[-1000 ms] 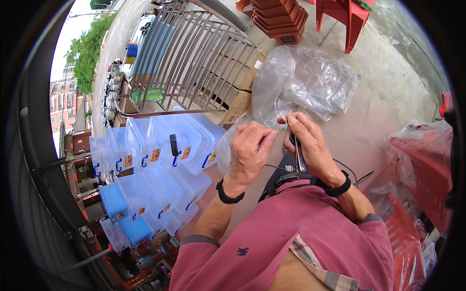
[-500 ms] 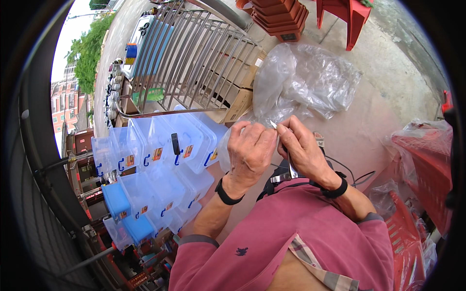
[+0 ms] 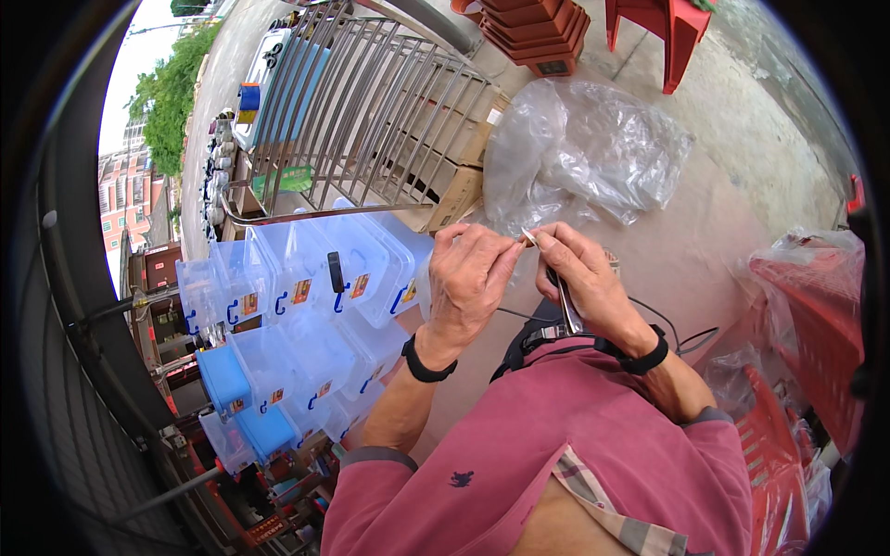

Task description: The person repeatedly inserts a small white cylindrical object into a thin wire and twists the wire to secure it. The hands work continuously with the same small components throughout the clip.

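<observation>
My left hand (image 3: 471,283) is closed in a pinch, its fingertips meeting those of my right hand in front of my belly. Whatever it grips is too small to make out; a bit of clear film seems to show beside it. My right hand (image 3: 584,276) is wrapped round a shiny metal tool (image 3: 569,310) with a dark part, its kind partly hidden by the fingers. A pale pointed tip (image 3: 528,235) sticks out between thumb and forefinger, close to my left fingertips. Beyond both hands, a large crumpled clear plastic bag (image 3: 593,153) lies on the floor.
Stacked clear storage boxes (image 3: 315,269) with blue latches stand at my left. Behind them are a metal rack (image 3: 371,120) and cardboard boxes (image 3: 454,199). Stacked brown pots (image 3: 538,37) and a red stool (image 3: 663,37) stand ahead; plastic-wrapped red chairs (image 3: 807,315) are at right.
My hands have turned slightly: the left fingers have drawn back a little from the right, and the metal tool has shifted a bit to the right, showing its dark part more.
</observation>
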`<state>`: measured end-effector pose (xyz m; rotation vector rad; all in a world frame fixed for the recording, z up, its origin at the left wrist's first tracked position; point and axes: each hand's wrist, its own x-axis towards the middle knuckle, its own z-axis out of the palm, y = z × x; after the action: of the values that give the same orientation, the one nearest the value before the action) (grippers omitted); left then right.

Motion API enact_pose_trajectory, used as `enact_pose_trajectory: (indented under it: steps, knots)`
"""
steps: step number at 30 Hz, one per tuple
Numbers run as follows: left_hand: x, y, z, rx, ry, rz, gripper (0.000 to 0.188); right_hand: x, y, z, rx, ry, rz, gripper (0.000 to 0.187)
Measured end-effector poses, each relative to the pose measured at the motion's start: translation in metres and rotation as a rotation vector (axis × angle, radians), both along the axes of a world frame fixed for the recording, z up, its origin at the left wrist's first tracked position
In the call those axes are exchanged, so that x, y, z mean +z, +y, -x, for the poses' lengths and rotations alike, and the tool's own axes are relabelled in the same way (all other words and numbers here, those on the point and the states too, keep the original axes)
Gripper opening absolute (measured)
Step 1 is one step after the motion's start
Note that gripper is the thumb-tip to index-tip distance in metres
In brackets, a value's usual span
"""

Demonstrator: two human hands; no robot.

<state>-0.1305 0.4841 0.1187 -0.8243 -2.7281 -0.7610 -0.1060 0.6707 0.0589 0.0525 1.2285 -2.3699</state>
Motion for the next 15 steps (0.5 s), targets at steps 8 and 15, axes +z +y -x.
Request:
enact_pose_trajectory:
  steps: [8, 15]
  knots:
    - [-0.003, 0.001, 0.005, -0.042, 0.026, 0.052, 0.009, -0.002, 0.009, 0.003, 0.084, 0.070, -0.032, 0.033]
    - [0.004, -0.001, 0.013, -0.152, 0.072, 0.151, 0.009, 0.001, 0.016, 0.010, 0.176, 0.039, -0.022, 0.032]
